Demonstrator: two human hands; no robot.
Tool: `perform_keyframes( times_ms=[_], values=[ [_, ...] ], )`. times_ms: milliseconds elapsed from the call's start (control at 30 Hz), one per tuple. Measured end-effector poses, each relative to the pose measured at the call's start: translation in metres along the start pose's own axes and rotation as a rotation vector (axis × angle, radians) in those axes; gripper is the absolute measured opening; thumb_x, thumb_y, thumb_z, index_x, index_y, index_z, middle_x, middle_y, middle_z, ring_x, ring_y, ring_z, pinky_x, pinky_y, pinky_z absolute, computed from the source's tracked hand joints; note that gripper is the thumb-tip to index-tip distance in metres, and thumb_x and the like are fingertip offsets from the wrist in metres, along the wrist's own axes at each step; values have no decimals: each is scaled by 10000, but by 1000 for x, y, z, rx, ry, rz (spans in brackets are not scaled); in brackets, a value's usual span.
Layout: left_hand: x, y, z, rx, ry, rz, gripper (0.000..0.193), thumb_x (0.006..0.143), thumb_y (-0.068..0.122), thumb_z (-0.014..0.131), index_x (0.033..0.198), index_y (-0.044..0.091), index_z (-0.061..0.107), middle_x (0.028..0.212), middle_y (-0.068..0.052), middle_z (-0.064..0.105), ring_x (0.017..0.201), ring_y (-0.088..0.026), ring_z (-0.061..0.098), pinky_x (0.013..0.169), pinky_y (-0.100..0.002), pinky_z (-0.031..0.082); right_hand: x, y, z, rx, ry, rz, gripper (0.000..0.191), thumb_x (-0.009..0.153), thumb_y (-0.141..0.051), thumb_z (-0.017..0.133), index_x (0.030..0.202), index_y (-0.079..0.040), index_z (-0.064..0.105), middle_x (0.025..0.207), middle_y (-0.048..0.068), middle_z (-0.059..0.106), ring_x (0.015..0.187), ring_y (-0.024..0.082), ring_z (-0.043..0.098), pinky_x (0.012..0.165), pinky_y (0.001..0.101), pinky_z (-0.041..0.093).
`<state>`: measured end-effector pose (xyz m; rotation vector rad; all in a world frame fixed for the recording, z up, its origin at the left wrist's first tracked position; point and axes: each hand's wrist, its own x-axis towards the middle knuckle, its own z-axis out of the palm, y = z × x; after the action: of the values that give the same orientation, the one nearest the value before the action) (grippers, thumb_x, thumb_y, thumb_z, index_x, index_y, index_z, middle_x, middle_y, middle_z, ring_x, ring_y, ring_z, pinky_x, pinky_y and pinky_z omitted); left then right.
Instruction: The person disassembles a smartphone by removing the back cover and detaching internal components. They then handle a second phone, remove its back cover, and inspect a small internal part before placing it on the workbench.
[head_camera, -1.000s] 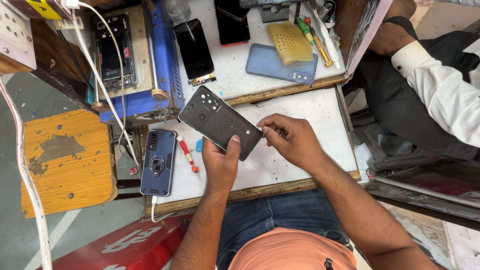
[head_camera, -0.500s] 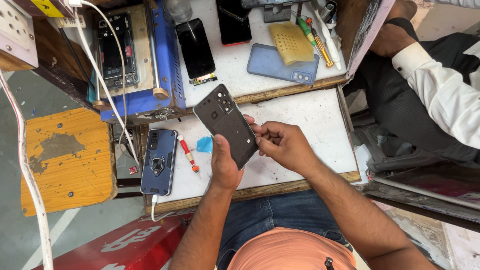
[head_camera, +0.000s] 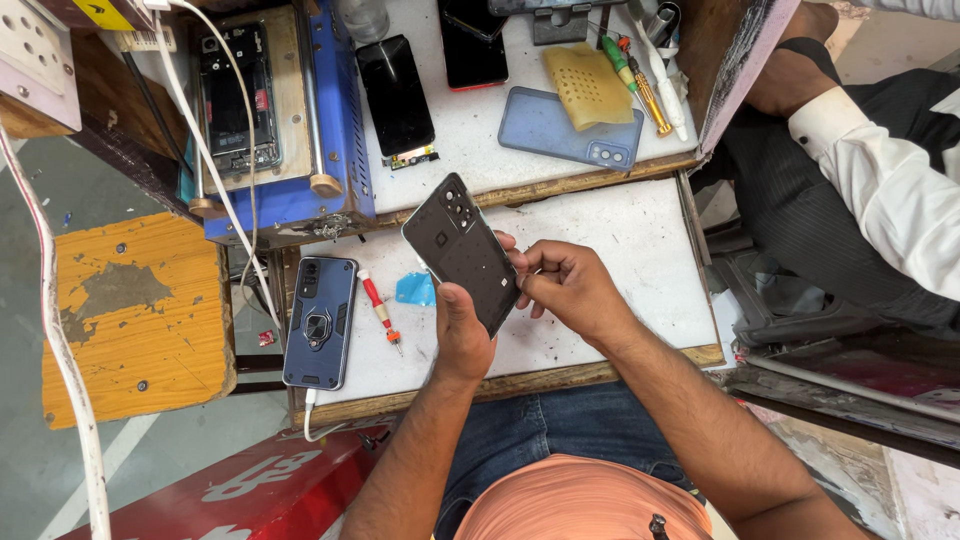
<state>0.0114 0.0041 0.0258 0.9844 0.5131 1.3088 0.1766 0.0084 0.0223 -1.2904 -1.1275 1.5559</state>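
Both hands hold a black phone back cover (head_camera: 462, 252) tilted above the white workbench (head_camera: 620, 230). The left hand (head_camera: 462, 335) grips its lower edge with the thumb on its face, while the right hand (head_camera: 568, 290) pinches the right edge. A red screwdriver (head_camera: 380, 311), a blue plastic scrap (head_camera: 414, 290) and a cased phone (head_camera: 320, 322) lie just left.

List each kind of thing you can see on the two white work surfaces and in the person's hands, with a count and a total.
Phones and phone back covers: 6, one a black phone held by the left hand and right hand
Screwdrivers: 3
Yellow pad: 1
Blue film scrap: 1
Total: 11
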Motion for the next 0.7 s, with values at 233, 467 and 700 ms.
perform_keyframes(
  times_ms=[233, 467, 700],
  values=[
    [-1, -4, 0, -28, 30, -1, 901, 937, 795, 502, 1351, -6, 492, 1158, -127, 613, 1040, -192, 639, 841, -364, 590, 2, 13, -3, 167, -27, -19, 166, 892, 24, 636, 1050, 27, 684, 885, 85, 709, 751, 140, 723, 676, 274, 618],
    [-2, -4, 1, 2, 17, 18, 906, 955, 802, 487, 1344, -16, 517, 1153, -130, 618, 1038, -181, 640, 837, -350, 589, 4, 19, -5, 202, -29, -4, 105, 923, 19, 642, 1013, 43, 689, 863, 115, 714, 736, 151, 712, 694, 292, 615],
    [-3, -4, 2, 26, 24, 36, 912, 951, 811, 476, 1331, -16, 522, 1137, -133, 625, 1030, -184, 654, 857, -350, 596, 2, 21, -7, 254, -36, -3, 106, 908, 31, 637, 997, 35, 693, 866, 112, 710, 740, 153, 710, 709, 301, 618]
  ],
)
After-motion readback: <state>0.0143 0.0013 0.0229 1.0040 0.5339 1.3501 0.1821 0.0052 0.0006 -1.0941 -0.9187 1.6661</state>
